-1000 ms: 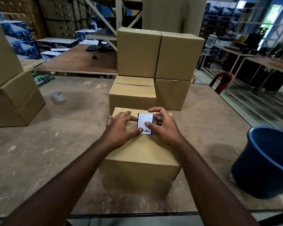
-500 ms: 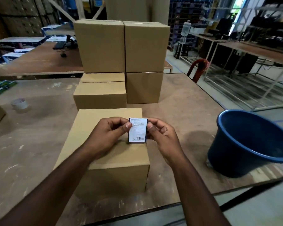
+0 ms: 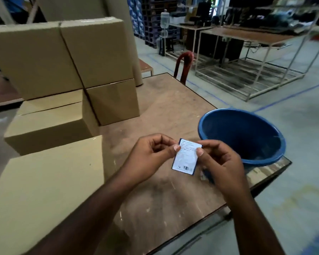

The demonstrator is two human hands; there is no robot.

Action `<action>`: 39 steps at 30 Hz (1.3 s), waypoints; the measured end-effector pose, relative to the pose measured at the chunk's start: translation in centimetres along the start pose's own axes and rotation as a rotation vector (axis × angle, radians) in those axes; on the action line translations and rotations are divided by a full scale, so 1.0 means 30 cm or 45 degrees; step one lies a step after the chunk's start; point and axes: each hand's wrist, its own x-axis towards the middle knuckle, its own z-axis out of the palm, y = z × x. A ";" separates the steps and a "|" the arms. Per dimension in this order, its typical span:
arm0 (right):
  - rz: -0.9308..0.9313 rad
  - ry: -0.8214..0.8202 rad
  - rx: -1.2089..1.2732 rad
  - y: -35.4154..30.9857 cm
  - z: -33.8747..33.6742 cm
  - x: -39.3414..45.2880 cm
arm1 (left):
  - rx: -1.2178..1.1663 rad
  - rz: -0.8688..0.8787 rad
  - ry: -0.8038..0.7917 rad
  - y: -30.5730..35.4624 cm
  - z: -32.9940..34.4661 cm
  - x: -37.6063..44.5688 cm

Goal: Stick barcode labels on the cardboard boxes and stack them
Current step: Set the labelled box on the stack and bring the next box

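Pinching a barcode label by its upper edge, both hands hold it in the air above the bare wooden table — it touches neither the table nor any box. The left hand grips the label's upper left edge between thumb and curled fingers; the right hand grips the upper right edge in the same way, thumb on the printed face. The label is a small white rectangle on a dark blue backing, tilted slightly, with lines of text near the top and a barcode near the bottom; the print is too blurred to read. The nearest cardboard box stands at the lower left of the view, its plain top face showing, just to the left of the left forearm and apart from the label. Behind it a lower box sits on the table, and further back a stack of boxes rises in two tiers — two large boxes side by side on top, with another box visible beneath the right one. A blue plastic tub stands at the right corner of the table, just beyond the right hand. A red chair back shows past the far table edge, and metal-framed tables stand on the warehouse floor beyond.
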 end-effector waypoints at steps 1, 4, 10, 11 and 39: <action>-0.018 0.026 -0.059 -0.002 -0.049 0.017 | -0.014 -0.006 -0.027 -0.005 0.052 0.036; -0.059 0.082 -0.259 -0.015 -0.176 0.051 | -0.073 -0.027 -0.111 -0.013 0.195 0.133; -0.065 0.409 -0.424 -0.026 -0.387 0.145 | 0.188 0.068 -0.158 -0.050 0.376 0.278; -0.072 0.458 -0.556 -0.023 -0.422 0.171 | 0.401 0.156 -0.127 -0.065 0.389 0.289; -0.681 -0.268 -0.528 -0.074 0.220 -0.024 | 0.710 0.237 0.272 0.023 -0.104 -0.253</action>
